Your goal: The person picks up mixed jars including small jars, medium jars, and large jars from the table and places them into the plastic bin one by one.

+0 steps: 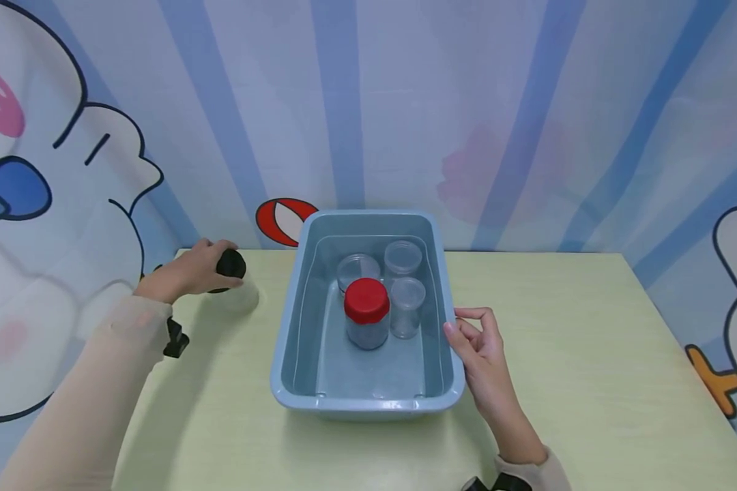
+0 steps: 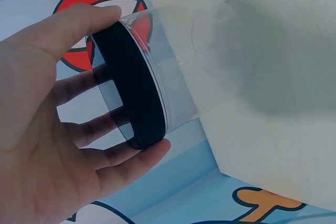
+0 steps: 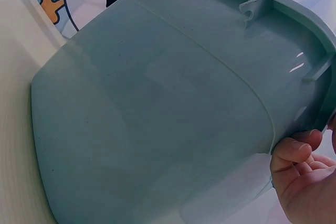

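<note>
from where i'm sitting, my left hand point(image 1: 187, 274) has its grip wrapped round the black lid point(image 2: 128, 90) of a clear jar point(image 2: 181, 74), thumb on top and fingers curled underneath. that jar sits at the far left edge of the desk point(image 1: 589, 354), left of the blue tub point(image 1: 295, 327). my right hand point(image 1: 482, 351) rests against the tub's right rim, fingers loosely curled and touching the edge, not really clamping anything. inside the tub there's a red-lidded jar point(image 1: 366, 320) and three clear lidded tubs point(image 1: 403, 258) bunched behind and beside it. no labels or writing i can read anywhere.
</note>
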### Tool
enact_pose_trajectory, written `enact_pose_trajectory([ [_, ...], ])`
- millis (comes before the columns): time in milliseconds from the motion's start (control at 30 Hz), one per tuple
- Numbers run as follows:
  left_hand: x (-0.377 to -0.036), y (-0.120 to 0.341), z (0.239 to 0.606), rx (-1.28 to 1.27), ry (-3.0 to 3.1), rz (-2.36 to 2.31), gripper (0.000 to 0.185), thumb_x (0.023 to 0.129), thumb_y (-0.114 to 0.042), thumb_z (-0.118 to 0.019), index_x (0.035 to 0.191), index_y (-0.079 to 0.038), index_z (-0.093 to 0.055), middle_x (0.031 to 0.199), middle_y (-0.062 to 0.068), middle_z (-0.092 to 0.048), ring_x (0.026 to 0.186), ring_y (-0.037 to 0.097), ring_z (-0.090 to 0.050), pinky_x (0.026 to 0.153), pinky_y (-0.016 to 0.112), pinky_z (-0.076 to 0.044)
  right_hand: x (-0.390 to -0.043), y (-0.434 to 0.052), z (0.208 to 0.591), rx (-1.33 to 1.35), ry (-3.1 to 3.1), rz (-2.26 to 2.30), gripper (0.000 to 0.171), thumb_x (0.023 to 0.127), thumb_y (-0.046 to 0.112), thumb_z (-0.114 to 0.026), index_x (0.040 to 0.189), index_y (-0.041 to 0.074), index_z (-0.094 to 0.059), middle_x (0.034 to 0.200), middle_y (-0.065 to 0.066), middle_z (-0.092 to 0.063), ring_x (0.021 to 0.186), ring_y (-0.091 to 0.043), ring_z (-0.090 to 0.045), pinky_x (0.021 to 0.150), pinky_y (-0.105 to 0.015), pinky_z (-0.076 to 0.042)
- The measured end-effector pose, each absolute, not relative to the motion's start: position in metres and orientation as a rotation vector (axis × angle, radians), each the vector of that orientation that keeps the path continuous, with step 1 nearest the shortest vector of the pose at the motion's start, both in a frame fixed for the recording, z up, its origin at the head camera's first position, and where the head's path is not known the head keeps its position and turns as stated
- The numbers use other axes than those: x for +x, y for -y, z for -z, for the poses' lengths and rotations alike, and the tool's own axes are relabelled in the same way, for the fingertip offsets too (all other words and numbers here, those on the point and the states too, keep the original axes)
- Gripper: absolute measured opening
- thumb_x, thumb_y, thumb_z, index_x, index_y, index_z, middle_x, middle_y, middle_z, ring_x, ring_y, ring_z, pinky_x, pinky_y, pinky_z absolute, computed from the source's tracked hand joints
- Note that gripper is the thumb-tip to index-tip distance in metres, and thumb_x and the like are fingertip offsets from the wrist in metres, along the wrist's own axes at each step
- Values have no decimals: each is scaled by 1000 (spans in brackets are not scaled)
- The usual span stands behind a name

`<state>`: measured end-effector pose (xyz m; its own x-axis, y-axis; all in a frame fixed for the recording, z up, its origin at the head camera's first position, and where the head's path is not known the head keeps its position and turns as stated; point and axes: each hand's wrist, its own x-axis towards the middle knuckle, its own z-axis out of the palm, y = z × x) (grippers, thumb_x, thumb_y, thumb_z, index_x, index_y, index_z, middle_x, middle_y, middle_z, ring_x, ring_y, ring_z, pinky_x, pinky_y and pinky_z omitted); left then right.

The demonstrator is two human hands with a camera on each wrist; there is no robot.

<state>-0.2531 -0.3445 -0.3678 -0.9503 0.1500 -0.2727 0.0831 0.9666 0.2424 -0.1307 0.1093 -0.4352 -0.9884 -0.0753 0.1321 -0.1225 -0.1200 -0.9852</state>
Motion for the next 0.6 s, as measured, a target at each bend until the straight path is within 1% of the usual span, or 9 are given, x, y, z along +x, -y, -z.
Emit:
enact_pose_trajectory([
  [133,-251,342,363,174,-2827,-328,80,90,-44,-70,148,-1,-35,135,38,-34,109,50,-51,84,61,-50,-131,-110,435,231,2061,-2318,34,103,10,-55,130,0,-37,114,-9,-71,98,-29,-69,83,-35,-58],
  [200,-249,341,360,185,-2834,-330,79,90,-43,-71,148,-1,-36,134,38,-34,106,49,-52,82,60,-51,-130,-110,435,229,2062,-2319,34,103,10,-55,131,0,-37,114,-10,-71,98,-29,-69,83,-36,-58],
  [400,-246,336,349,247,-2857,-362,77,89,-39,-72,146,1,-39,132,38,-36,106,49,-51,84,61,-49,-130,-110,435,226,2072,-2316,35,103,11,-54,131,-1,-36,108,4,-72,98,-26,-70,83,-36,-58],
  [600,-244,332,339,269,-2867,-344,76,88,-40,-73,146,-1,-40,132,36,-37,105,47,-52,81,58,-51,-131,-109,436,236,2061,-2317,34,103,10,-54,130,-1,-36,108,4,-72,94,-19,-70,82,-38,-58],
])
